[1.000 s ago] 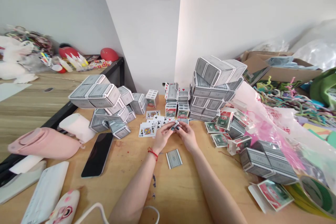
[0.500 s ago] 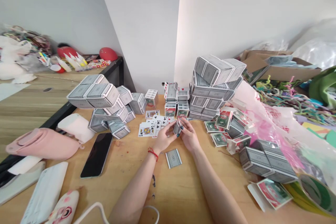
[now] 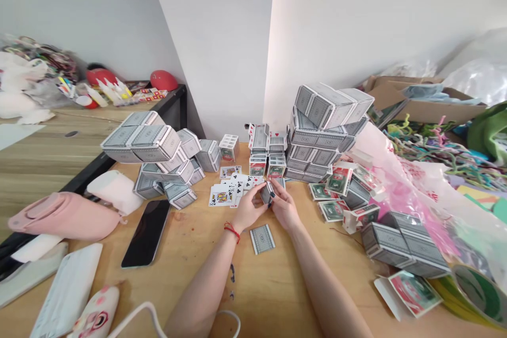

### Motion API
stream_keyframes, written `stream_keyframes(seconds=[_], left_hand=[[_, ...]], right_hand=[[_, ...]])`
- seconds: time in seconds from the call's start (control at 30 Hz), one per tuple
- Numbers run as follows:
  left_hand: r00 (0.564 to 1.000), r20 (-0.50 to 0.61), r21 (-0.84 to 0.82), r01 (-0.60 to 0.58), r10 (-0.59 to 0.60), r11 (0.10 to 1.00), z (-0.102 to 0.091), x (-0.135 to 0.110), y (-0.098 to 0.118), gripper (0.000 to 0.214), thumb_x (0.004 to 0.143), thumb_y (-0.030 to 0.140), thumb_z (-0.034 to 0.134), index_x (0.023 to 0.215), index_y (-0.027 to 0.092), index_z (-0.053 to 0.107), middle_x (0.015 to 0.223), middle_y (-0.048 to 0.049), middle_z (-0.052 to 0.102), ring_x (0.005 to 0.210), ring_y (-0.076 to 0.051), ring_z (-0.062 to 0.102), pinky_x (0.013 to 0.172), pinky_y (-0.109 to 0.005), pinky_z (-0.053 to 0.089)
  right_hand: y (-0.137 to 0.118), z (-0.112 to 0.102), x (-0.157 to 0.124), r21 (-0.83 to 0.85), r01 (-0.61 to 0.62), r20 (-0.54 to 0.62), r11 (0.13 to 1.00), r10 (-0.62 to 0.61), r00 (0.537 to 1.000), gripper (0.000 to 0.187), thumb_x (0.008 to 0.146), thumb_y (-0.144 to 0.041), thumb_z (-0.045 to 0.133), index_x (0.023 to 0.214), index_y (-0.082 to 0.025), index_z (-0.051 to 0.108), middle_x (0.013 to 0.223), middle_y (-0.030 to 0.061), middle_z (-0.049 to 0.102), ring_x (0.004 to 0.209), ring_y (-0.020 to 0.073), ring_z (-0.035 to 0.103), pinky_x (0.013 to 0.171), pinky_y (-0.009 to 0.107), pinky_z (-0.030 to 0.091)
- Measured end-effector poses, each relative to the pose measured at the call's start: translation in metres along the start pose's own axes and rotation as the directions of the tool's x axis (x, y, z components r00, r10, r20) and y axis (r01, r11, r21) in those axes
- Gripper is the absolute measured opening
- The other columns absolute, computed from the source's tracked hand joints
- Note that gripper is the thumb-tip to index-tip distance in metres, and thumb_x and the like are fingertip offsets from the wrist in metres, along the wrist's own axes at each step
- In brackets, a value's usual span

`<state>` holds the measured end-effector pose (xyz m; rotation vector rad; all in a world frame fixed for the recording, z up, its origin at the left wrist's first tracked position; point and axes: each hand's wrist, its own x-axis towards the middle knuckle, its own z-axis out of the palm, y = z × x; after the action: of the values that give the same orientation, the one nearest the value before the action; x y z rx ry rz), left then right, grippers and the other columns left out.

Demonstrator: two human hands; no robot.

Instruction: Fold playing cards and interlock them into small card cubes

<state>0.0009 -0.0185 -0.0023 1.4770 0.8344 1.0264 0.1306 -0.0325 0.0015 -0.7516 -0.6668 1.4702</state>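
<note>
Between my two hands, a small grey-backed playing card piece (image 3: 266,194) is gripped at the middle of the table; whether it is one card or several folded together I cannot tell. My left hand (image 3: 249,207) pinches it from the left, with a red cord on the wrist. From the right, the dark-nailed fingers of my right hand (image 3: 284,206) close on it as well. Just in front of the hands a flat grey card (image 3: 262,239) lies face down. Face-up cards (image 3: 222,195) are spread beyond my left hand.
Stacked grey card blocks (image 3: 138,140) rise at the left, and a taller card stack (image 3: 325,132) stands at the right. Card boxes (image 3: 332,210) lie right of my hands. A phone (image 3: 146,233), a pink case (image 3: 65,216) and yellow tape (image 3: 475,296) occupy the sides.
The held card piece has turned slightly between my fingers, and the fingers have shifted a little. The stacks and the flat card stay in place.
</note>
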Motion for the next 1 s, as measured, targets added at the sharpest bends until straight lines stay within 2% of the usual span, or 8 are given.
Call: stream_keyframes(seconds=[0.23, 0.37, 0.47, 0.63, 0.8, 1.0], left_hand=[[0.999, -0.031, 0.060, -0.031, 0.033, 0.998, 0.003, -0.001, -0.001, 0.057, 0.070, 0.013, 0.056, 0.124, 0.022, 0.041, 0.127, -0.0110, 0.044, 0.109, -0.022, 0.049, 0.088, -0.037, 0.046], [0.996, -0.070, 0.149, -0.049, 0.060, 0.988, 0.003, 0.000, -0.004, 0.056, 0.070, 0.011, 0.054, 0.123, 0.023, 0.041, 0.128, -0.0097, 0.043, 0.109, -0.021, 0.049, 0.086, -0.036, 0.048], [0.991, -0.102, 0.222, -0.067, 0.092, 0.973, 0.004, 0.001, -0.005, 0.057, 0.069, 0.008, 0.054, 0.122, 0.024, 0.042, 0.127, -0.0081, 0.044, 0.108, -0.020, 0.049, 0.084, -0.035, 0.049], [0.987, -0.099, 0.333, -0.085, 0.124, 0.939, 0.004, 0.000, -0.008, 0.060, 0.066, 0.004, 0.053, 0.122, 0.025, 0.042, 0.125, -0.0064, 0.046, 0.112, -0.020, 0.046, 0.088, -0.037, 0.047], [0.985, -0.077, 0.408, -0.108, 0.152, 0.907, 0.003, -0.001, -0.008, 0.064, 0.064, 0.001, 0.052, 0.123, 0.025, 0.040, 0.125, -0.0051, 0.045, 0.115, -0.020, 0.043, 0.094, -0.040, 0.042], [0.978, -0.034, 0.497, -0.162, 0.205, 0.852, 0.003, -0.001, -0.004, 0.062, 0.064, 0.001, 0.051, 0.121, 0.025, 0.043, 0.125, -0.0034, 0.046, 0.118, -0.019, 0.040, 0.101, -0.043, 0.032]], right_hand=[[0.007, -0.006, 0.003, -0.011, -0.049, -0.041, 0.999, 0.048, 0.998, 0.050, 0.060, -0.024, 0.071, 0.108, -0.023, 0.058, 0.112, 0.0031, 0.059, 0.108, 0.0209, 0.050, 0.096, 0.036, 0.034], [0.006, -0.007, 0.005, 0.024, -0.082, -0.038, 0.996, 0.083, 0.996, 0.049, 0.060, -0.027, 0.071, 0.107, -0.021, 0.059, 0.108, 0.0041, 0.062, 0.105, 0.0224, 0.053, 0.092, 0.035, 0.038], [0.008, -0.008, 0.006, 0.029, -0.098, -0.092, 0.995, 0.100, 0.991, 0.041, 0.063, -0.031, 0.068, 0.102, -0.019, 0.062, 0.105, 0.0051, 0.063, 0.102, 0.0228, 0.054, 0.088, 0.034, 0.041], [0.013, -0.013, 0.011, -0.046, -0.112, -0.158, 0.993, 0.104, 0.982, 0.034, 0.063, -0.035, 0.066, 0.091, -0.017, 0.065, 0.096, 0.0057, 0.066, 0.091, 0.0229, 0.060, 0.080, 0.034, 0.047], [0.013, -0.016, 0.012, -0.149, -0.087, -0.190, 0.985, 0.058, 0.980, 0.037, 0.060, -0.035, 0.067, 0.092, -0.016, 0.065, 0.091, 0.0053, 0.067, 0.084, 0.0225, 0.062, 0.076, 0.035, 0.049], [0.012, -0.017, 0.010, -0.246, -0.078, -0.200, 0.966, 0.028, 0.979, 0.036, 0.064, -0.037, 0.062, 0.093, -0.016, 0.064, 0.091, 0.0050, 0.067, 0.085, 0.0230, 0.061, 0.073, 0.035, 0.051]])
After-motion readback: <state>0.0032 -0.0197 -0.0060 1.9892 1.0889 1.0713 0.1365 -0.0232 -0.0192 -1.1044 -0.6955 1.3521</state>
